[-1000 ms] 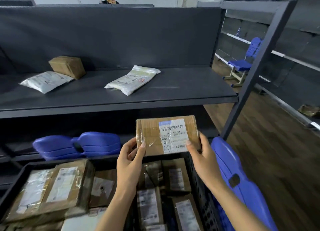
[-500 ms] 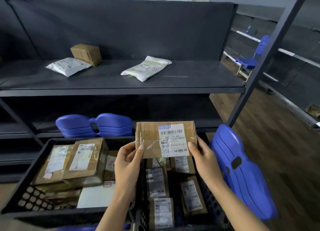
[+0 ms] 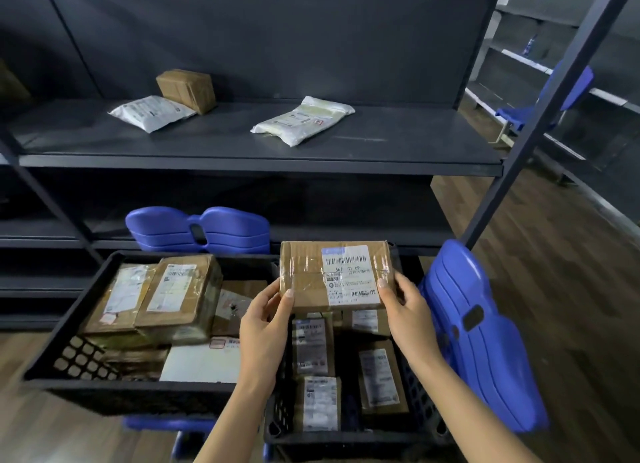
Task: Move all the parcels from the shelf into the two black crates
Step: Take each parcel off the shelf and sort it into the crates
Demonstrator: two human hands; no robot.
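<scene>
Head view: both hands hold one brown taped parcel above the far end of the right black crate. Left hand pinches its left end, thumb on the labelled face, fingers behind. Right hand does the same on the right end. Parcel looks like a stiff cardboard box, flat-sided and wrapped in glossy clear tape, so likely a bit slippery. It is held at the fingertips, so it is probably light; contents unknown. Best hold, as a judgement, is the two short ends as now, since edges and corners give purchase and the taped face does not. Right black crate, under the hands, is packed with labelled parcels; spare room is hard to judge. Left black crate, left of the left hand, holds bigger boxes. Beyond the hands the dark shelf carries three more parcels. White mailer straight ahead looks soft and will likely sag. Second white mailer and small brown box sit touching, further left. Blue chair back is just beside the right hand. Wood floor lies to the right.
</scene>
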